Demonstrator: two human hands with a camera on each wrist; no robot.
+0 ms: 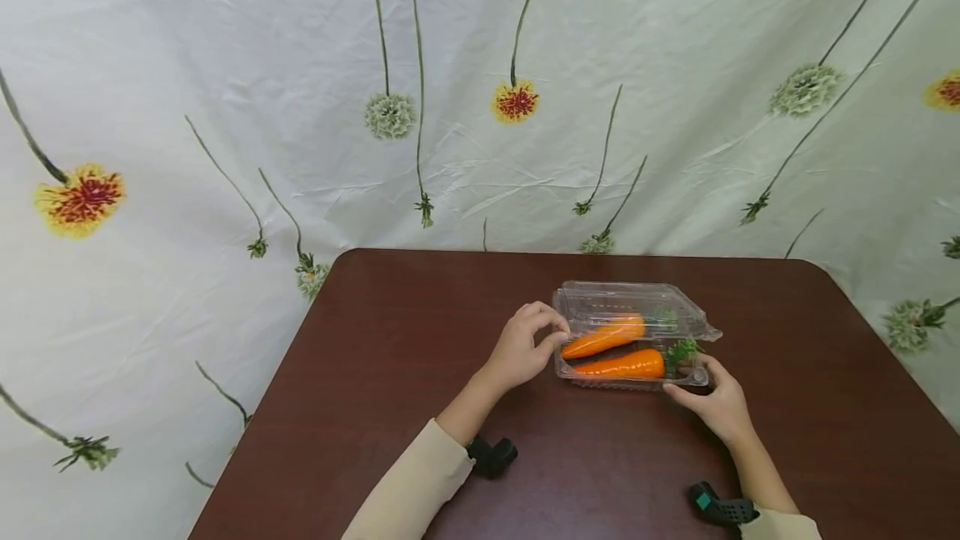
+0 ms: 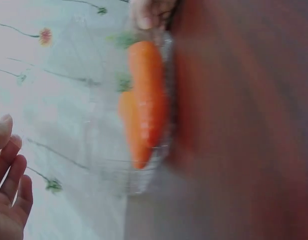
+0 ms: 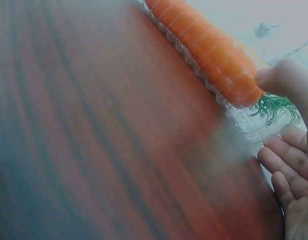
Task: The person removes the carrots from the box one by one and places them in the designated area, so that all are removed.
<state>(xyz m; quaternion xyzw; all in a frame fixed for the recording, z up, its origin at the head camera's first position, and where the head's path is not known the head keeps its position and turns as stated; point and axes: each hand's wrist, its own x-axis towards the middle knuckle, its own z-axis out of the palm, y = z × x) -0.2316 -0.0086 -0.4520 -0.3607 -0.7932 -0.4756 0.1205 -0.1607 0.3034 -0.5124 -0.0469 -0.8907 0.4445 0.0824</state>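
Observation:
A clear plastic clamshell box point(image 1: 630, 384) rests on the table with its lid point(image 1: 615, 297) raised and tilted at the back. Two orange carrots point(image 1: 626, 364) lie side by side inside, their green leafy tops point(image 1: 682, 351) toward the right end. My right hand point(image 1: 716, 407) holds the box's front right corner, thumb at the front wall and fingers round the end. At the left end is my left hand point(image 1: 525, 346), thumb and fingers loosely bent beside the rim. In the left wrist view, a gap shows between these fingers point(image 2: 19, 185) and the box.
The dark reddish-brown table point(image 1: 390, 323) has rounded far corners. Behind it hangs a pale cloth point(image 1: 300, 40) printed with flowers. Black straps with small devices sit on both wrists, the left one point(image 1: 492, 457) close over the table.

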